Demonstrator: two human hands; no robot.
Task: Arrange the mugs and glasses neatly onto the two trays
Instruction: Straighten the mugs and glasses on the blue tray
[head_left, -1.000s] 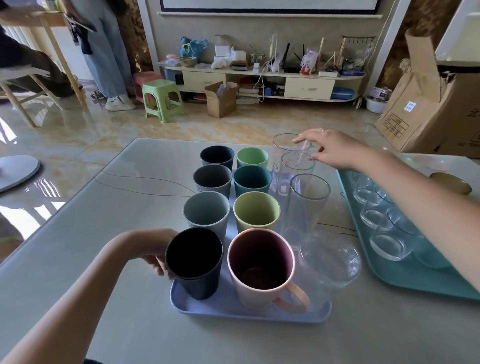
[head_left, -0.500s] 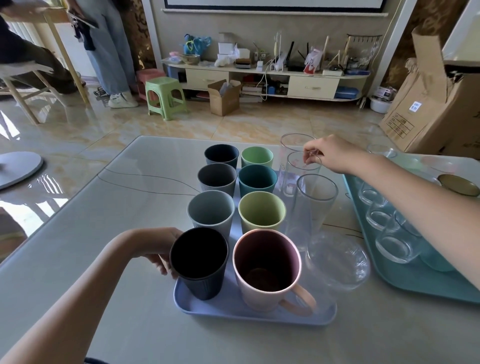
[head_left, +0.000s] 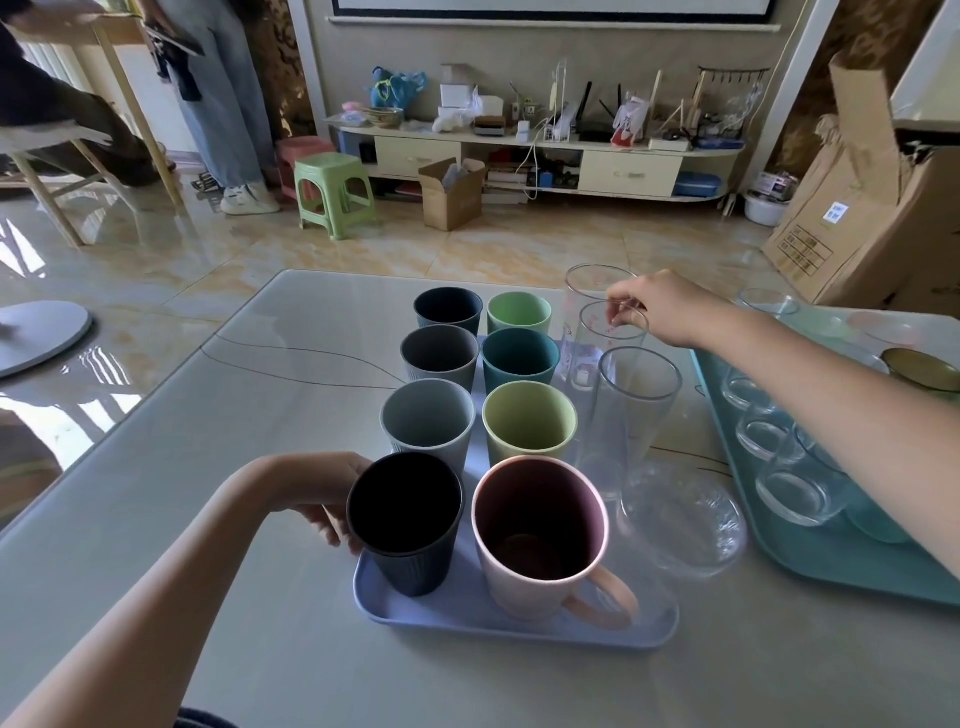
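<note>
A lilac tray (head_left: 457, 613) holds two rows of coloured cups and a column of clear glasses along its right side. My left hand (head_left: 317, 493) rests against the left side of the near black cup (head_left: 405, 525). Beside that cup stands a pink mug (head_left: 540, 535) with its handle to the right. My right hand (head_left: 665, 306) pinches the rim of the second tall glass (head_left: 608, 353) from the back. A wide clear glass (head_left: 680, 525) stands at the tray's near right. A teal tray (head_left: 831, 571) on the right carries several short clear glasses (head_left: 789, 493).
An olive bowl (head_left: 919, 369) sits at the table's far right behind the teal tray. Past the table are a green stool (head_left: 335, 192), cardboard boxes (head_left: 872, 208), a low cabinet and a standing person. The table's left half shows bare surface.
My right hand has drawn back from above the far glass and closed its fingers on the rim of the second tall glass. My left hand has stayed at the black cup.
</note>
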